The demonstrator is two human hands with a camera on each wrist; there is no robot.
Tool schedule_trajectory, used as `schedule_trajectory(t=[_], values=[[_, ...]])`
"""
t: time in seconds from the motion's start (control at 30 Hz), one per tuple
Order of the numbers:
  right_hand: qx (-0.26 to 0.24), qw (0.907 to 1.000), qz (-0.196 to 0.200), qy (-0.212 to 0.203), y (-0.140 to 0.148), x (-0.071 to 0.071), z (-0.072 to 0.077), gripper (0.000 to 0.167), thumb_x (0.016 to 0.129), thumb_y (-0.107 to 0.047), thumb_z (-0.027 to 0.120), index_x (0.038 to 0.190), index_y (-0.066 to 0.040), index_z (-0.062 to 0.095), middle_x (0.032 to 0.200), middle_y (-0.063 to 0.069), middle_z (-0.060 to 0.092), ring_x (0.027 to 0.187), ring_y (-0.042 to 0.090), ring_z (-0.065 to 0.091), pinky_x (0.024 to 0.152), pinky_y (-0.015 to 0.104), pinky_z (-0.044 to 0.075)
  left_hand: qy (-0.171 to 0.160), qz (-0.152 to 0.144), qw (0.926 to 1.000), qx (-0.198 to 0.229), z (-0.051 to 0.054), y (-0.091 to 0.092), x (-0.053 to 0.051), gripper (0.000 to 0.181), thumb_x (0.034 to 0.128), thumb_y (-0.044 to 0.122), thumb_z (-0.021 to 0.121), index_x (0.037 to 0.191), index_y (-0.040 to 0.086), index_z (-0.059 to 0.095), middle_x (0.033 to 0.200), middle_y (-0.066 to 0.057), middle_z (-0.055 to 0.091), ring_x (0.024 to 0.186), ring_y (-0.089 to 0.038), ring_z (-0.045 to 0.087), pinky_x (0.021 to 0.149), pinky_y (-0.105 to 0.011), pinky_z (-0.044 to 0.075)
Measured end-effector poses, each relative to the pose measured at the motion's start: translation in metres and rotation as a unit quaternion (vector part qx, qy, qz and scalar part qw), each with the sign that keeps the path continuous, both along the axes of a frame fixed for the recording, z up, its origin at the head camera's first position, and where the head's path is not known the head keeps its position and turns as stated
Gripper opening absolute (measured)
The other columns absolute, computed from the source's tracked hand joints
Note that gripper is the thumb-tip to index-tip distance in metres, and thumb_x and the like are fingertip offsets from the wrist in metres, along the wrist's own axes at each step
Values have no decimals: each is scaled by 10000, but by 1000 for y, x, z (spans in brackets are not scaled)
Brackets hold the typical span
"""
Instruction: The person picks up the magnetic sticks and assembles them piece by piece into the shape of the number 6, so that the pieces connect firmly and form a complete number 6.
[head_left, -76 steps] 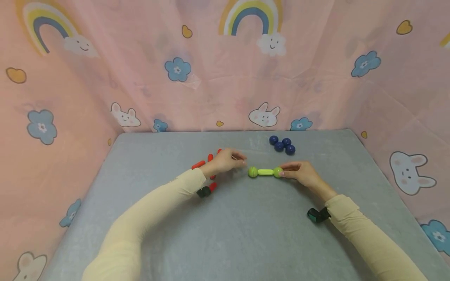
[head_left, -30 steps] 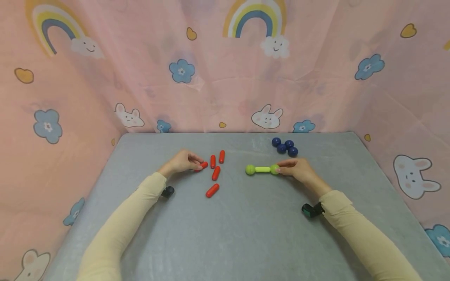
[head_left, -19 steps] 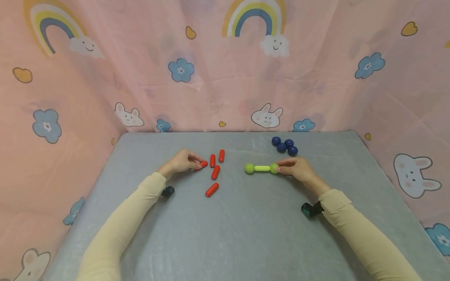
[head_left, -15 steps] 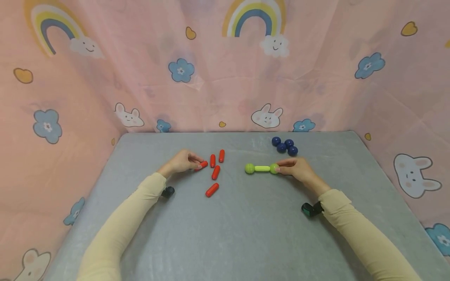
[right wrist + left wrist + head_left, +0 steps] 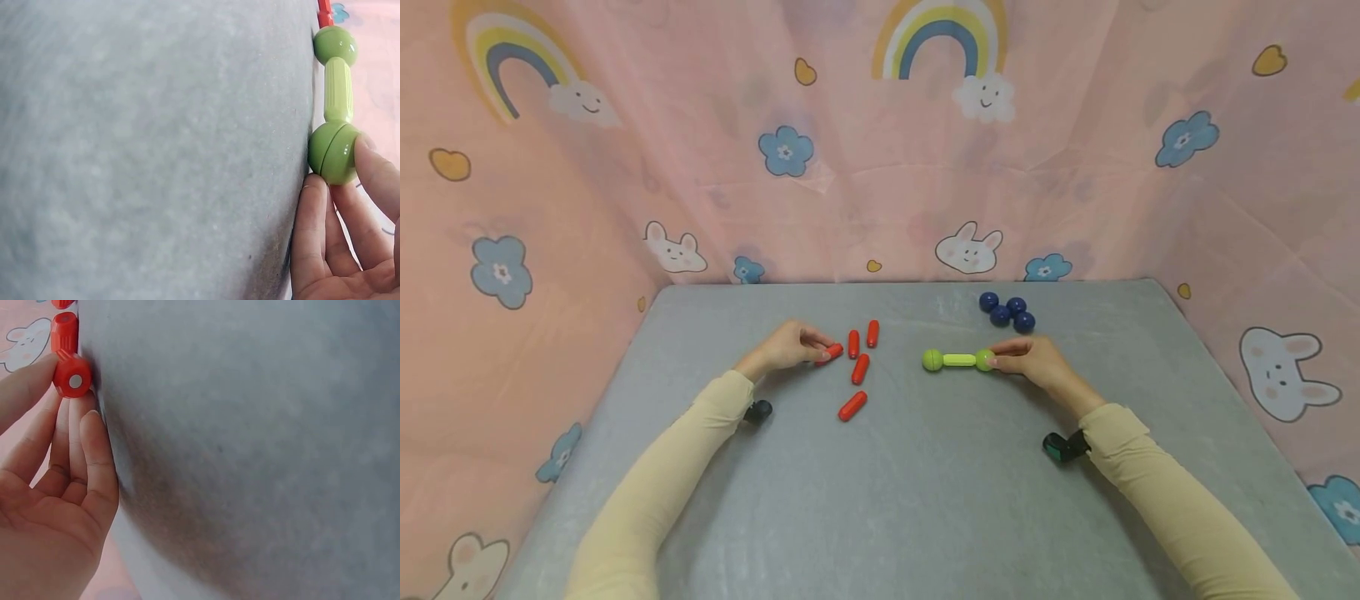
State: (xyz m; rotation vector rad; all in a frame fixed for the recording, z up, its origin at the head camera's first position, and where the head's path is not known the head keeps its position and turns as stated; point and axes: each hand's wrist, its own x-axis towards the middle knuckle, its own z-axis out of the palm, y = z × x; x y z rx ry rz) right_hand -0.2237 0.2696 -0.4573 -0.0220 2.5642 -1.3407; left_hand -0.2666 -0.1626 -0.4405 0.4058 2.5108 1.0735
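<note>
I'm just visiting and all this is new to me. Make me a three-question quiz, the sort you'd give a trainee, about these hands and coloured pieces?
1. How many red sticks show in the head view, counting the one in the left hand?
2. True or false: the blue balls lie nearer the person than the green dumbbell-shaped piece.
3. Where does the right hand hold the green dumbbell-shaped piece?
A. The middle rod
B. The end nearer the red sticks
C. The end farther from the red sticks

Key:
1. Five.
2. False; the blue balls lie farther away.
3. C.
</note>
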Motion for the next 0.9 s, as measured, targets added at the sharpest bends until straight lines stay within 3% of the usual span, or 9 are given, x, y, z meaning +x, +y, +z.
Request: schedule_trajectory(t=[0.53, 0.9], values=[[60, 10000, 42, 4, -1, 1, 1, 502, 879, -343, 755, 1268, -39, 665, 1293, 197, 660, 930, 25, 590, 776, 204, 504, -198, 22, 9990, 407, 1, 11, 5, 314, 920, 183, 706, 1215, 77, 703, 1071, -95, 747, 812, -91, 635, 715, -232, 543], [52, 10000, 19, -36, -1, 2, 2, 500, 879, -357, 752, 1267, -52, 669, 1299, 188, 658, 950, 53, 595, 790, 209, 500, -267, -72, 9979, 587, 4, 28, 12, 303, 905, 217, 726, 1195, 127, 714, 984, -61, 746, 814, -166, 680, 739, -284, 567]])
